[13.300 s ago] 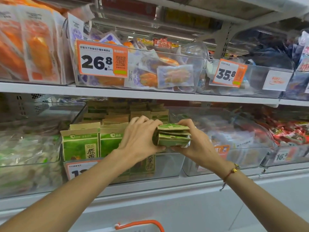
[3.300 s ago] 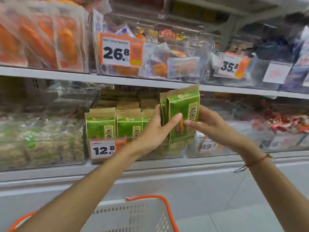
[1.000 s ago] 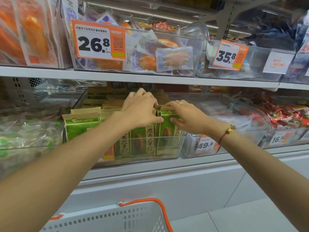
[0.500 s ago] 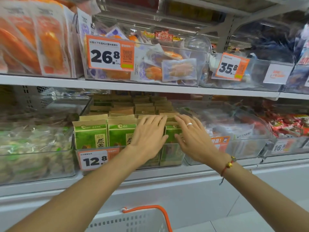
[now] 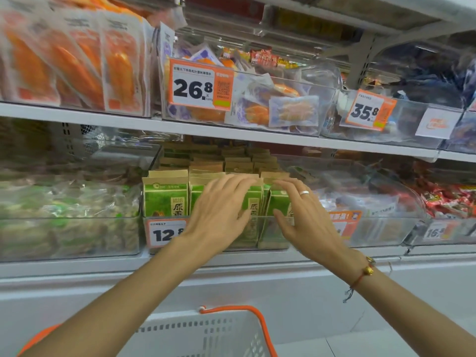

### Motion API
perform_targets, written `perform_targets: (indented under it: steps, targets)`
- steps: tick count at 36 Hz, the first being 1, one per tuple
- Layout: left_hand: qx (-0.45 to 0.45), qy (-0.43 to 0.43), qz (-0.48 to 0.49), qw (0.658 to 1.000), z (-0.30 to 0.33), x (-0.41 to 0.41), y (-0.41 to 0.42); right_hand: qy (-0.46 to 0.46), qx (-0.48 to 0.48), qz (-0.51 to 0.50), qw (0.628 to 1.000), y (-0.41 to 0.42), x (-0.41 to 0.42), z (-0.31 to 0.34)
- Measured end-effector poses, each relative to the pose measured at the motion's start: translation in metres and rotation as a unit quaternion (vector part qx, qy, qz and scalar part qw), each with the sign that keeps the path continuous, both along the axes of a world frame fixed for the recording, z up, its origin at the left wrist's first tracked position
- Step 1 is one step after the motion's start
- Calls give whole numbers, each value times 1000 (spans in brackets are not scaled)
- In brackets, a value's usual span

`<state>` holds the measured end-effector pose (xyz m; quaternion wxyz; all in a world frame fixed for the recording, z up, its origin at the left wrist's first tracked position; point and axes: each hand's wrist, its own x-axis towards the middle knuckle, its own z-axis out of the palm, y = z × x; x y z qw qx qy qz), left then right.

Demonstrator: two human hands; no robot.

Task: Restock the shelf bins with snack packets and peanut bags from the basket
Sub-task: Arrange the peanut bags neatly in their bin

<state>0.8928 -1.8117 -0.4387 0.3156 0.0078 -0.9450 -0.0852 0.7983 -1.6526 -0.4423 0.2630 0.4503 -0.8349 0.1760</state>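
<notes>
Two-tier white shelf (image 5: 231, 136), crammed with clear bins. Landmark here: the clear middle bin (image 5: 273, 231) with the 12.8 price tag (image 5: 166, 233) on its front. Above it, a bin of orange and purple snack packets (image 5: 257, 109) tagged 26.8. Left of it, a bin of pale bagged snacks (image 5: 69, 215). Right of it, a half-filled bin (image 5: 373, 202) with an orange label, then red packets (image 5: 450, 199) further right. Below it and nearer the camera, the white basket (image 5: 206, 333) with orange handles, contents not visible from here.

Inside the middle bin: green-and-kraft peanut bags (image 5: 164, 199), upright in rows, front row filling the width.

Just changed: a few seconds back two of those bags were gripped mid-air in front of the bin, a second ago getting wedged into the front row. Now parked in the row, nothing gripped. Left hand (image 5: 221, 212) flat, fingers straight, hovering over or lightly on the front bags, can't tell which. Right hand (image 5: 301, 217) spread and relaxed, ring visible, just beside the rightmost bag.

Probably means this batch is done, bin looks near full. Next up, guessing, back to the basket for more.
</notes>
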Motion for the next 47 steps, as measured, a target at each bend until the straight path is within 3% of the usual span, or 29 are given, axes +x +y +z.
perform_targets:
  steps: [4,11,15,20,25,31,35,39,42,45,47]
  targets:
    - [31,-37,47,998,-7,51,-22,-65,42,44,996,-23,39,-2]
    - [133,-240,154,949,-71,142,-79,-160,251,108,949,-77,76,-73]
    - [220,-346,174,896,-151,180,-116,-236,350,114,899,-103,93,-142]
    - [243,-474,202,822,-245,213,-136,-301,456,122,829,-123,128,-224]
    - [216,-529,204,795,-314,240,-118,-379,521,145,751,-124,172,-306]
    - [236,-538,176,790,-359,263,-95,-552,411,139,712,-121,225,-365]
    - [244,-513,182,803,-368,268,-91,-581,317,93,744,-119,241,-384]
    - [352,-470,198,785,-372,267,-94,-608,280,84,738,-118,235,-386]
    - [430,-392,220,783,-369,259,-93,-626,241,59,739,-114,219,-383]
    - [450,-289,303,789,-357,244,-89,-691,123,5,712,-105,201,-373]
    - [496,-267,329,758,-345,233,-84,-743,24,-57,667,-98,190,-369]
